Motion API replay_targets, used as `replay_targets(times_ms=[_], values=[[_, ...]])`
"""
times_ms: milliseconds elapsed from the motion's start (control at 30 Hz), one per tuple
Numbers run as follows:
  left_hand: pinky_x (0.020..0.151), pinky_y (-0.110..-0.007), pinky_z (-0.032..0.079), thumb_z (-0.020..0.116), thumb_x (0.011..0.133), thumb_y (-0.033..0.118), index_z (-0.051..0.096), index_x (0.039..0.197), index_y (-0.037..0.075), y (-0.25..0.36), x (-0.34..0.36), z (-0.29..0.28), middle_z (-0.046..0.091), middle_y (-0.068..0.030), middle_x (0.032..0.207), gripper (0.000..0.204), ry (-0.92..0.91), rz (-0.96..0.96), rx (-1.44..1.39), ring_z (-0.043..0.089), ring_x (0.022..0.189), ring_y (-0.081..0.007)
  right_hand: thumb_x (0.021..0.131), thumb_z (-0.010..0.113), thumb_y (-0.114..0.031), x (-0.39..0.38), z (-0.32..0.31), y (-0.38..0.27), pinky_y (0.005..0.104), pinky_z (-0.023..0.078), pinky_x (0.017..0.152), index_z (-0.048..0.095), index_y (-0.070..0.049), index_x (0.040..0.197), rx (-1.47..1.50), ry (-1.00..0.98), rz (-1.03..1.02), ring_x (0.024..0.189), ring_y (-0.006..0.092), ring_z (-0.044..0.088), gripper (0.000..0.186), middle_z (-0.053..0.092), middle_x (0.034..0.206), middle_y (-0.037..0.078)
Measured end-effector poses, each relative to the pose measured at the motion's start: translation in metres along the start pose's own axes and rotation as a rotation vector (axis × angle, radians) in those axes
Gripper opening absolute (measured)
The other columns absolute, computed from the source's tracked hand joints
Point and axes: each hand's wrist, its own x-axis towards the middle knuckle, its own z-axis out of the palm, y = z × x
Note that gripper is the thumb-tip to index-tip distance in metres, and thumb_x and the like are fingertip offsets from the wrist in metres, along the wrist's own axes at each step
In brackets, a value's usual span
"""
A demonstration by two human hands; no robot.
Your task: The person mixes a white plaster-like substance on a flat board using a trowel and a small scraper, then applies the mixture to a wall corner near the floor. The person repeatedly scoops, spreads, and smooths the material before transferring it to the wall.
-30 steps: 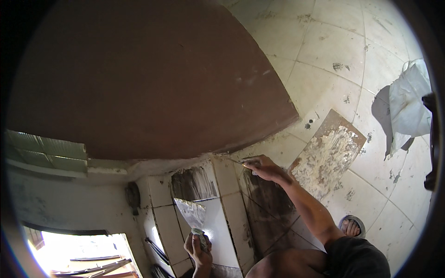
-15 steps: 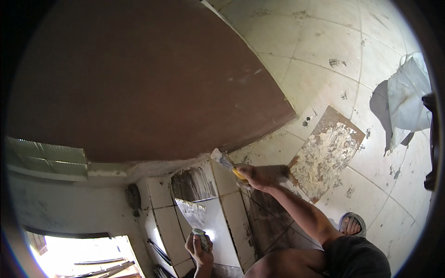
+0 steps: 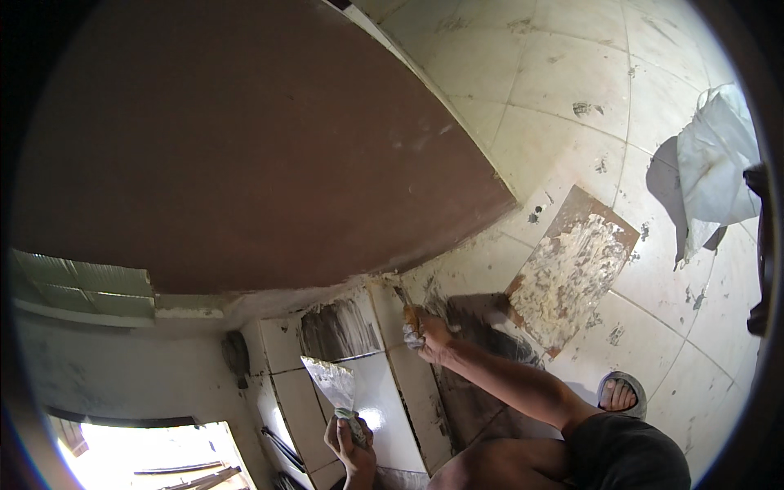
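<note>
My left hand [image 3: 349, 445] is closed around the wrapped handle of a wide putty knife [image 3: 331, 380], its whitish, smeared blade pointing up and left over the white wall tiles [image 3: 380, 392]. With my right hand [image 3: 433, 336] I grip a smaller putty knife [image 3: 412, 317] by its yellowish handle. Its blade appears as a thin dark edge near the tile corner below the brown wall; whether it touches I cannot tell. Right of that hand, a brown board [image 3: 581, 204] covered in pale putty [image 3: 572, 273] lies on the floor tiles.
A white plastic sack [image 3: 717, 163] stands at the far right. My sandalled foot [image 3: 622, 396] rests on the stained floor near the board. A large brown wall panel [image 3: 269, 163] fills the upper left. Dark smears mark the tiles; a bright opening [image 3: 147, 453] shows at lower left.
My right hand has moved slightly left and down, and its putty knife has turned so the blade no longer shows flat. The left hand's putty knife has shifted slightly left and down.
</note>
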Motion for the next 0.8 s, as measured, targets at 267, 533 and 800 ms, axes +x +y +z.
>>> replay_targets(times_ms=[267, 533, 800], values=[[0.039, -0.025, 0.034, 0.057, 0.100, 0.040, 0.054, 0.089, 0.002, 0.000, -0.007, -0.003, 0.051, -0.0050, 0.063, 0.040, 0.022, 0.025, -0.019, 0.044, 0.044, -0.0112, 0.111, 0.038, -0.031, 0.012, 0.004, 0.004, 0.0239, 0.029, 0.040, 0.056, -0.014, 0.099, -0.080, 0.112, -0.007, 0.045, 0.0078, 0.043, 0.027, 0.051, 0.064, -0.002], [0.039, -0.025, 0.035, 0.057, 0.100, 0.039, 0.053, 0.089, 0.003, 0.004, -0.003, -0.006, 0.052, -0.0050, 0.065, 0.037, 0.009, 0.004, -0.050, 0.046, 0.046, -0.0111, 0.110, 0.042, -0.031, -0.007, 0.010, -0.010, 0.0236, 0.031, 0.038, 0.055, -0.012, 0.098, -0.122, 0.222, 0.032, 0.044, 0.0075, 0.042, 0.026, 0.047, 0.063, -0.002], [0.040, -0.024, 0.036, 0.057, 0.100, 0.037, 0.054, 0.089, 0.003, 0.002, -0.004, -0.006, 0.052, -0.0047, 0.066, 0.036, -0.005, 0.021, -0.056, 0.047, 0.047, -0.0110, 0.109, 0.045, -0.034, -0.005, 0.024, 0.007, 0.0257, 0.033, 0.039, 0.054, -0.013, 0.093, -0.209, 0.304, -0.050, 0.044, 0.0081, 0.041, 0.028, 0.046, 0.062, -0.002]])
